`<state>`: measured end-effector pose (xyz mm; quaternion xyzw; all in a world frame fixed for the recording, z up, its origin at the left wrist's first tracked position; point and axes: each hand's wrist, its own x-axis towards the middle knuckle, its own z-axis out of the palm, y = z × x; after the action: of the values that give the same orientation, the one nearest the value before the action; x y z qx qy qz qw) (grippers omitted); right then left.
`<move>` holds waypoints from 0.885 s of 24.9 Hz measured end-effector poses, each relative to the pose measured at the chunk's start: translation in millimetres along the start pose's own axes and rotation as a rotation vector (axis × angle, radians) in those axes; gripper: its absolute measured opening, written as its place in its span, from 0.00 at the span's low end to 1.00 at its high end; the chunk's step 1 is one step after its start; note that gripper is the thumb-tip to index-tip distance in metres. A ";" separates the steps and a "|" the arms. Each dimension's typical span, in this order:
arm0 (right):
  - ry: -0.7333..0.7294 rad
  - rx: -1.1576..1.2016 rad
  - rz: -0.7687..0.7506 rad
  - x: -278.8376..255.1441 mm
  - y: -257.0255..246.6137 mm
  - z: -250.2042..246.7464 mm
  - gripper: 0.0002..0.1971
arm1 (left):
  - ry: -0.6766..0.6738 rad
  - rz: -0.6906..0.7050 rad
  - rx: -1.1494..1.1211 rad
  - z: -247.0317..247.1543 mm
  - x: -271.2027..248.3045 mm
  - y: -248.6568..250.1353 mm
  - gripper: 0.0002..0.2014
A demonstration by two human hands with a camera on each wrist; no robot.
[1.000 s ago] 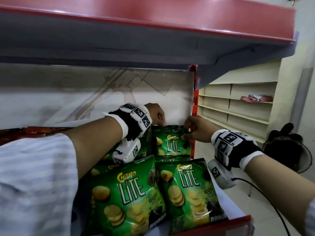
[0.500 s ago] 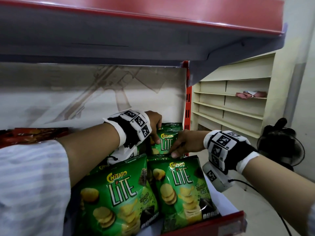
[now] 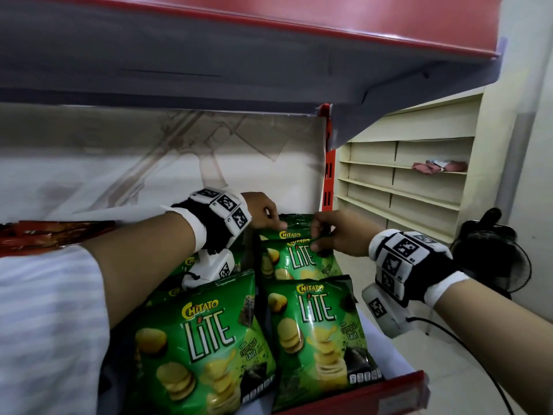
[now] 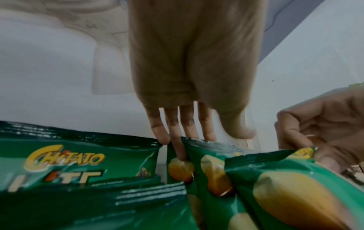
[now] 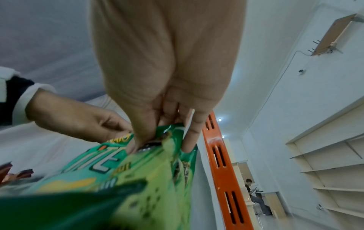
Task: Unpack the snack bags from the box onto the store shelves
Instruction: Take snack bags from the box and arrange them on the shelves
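Green Chitato Lite snack bags stand in two columns on the shelf (image 3: pixel 359 396); the front ones are a left bag (image 3: pixel 203 348) and a right bag (image 3: pixel 317 333). Behind the right one, my right hand (image 3: pixel 317 238) pinches the top edge of the middle bag (image 3: pixel 296 259), thumb in front and fingers behind, as the right wrist view shows (image 5: pixel 157 140). My left hand (image 3: pixel 278 226) reaches to the back bag (image 3: pixel 291 233); its straight fingers (image 4: pixel 189 140) touch the bag tops, one fingertip between two bags, thumb free. The box is out of view.
A red-edged upper shelf (image 3: pixel 269 25) hangs low overhead. A red slotted upright (image 3: pixel 327 175) bounds the shelf on the right. Red packets (image 3: pixel 54 235) lie far left. Cream shelving (image 3: pixel 404 187) with a pink cloth (image 3: pixel 440 166) and a black fan (image 3: pixel 490 253) stand beyond.
My right hand has come down from the back bag's top right corner, and now pinches the middle bag's top edge. My left hand stays at the back bag's top.
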<state>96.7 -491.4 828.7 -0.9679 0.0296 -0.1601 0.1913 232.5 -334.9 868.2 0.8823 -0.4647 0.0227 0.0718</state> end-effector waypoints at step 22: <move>-0.333 -0.319 0.026 -54.0 -34.2 5.8 0.46 | -0.144 -0.092 0.120 15.6 -6.0 19.9 0.43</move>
<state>47.3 -451.3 820.5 -0.9985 0.0351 0.0108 0.0401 212.3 -343.5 854.3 0.9048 -0.4252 -0.0164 -0.0141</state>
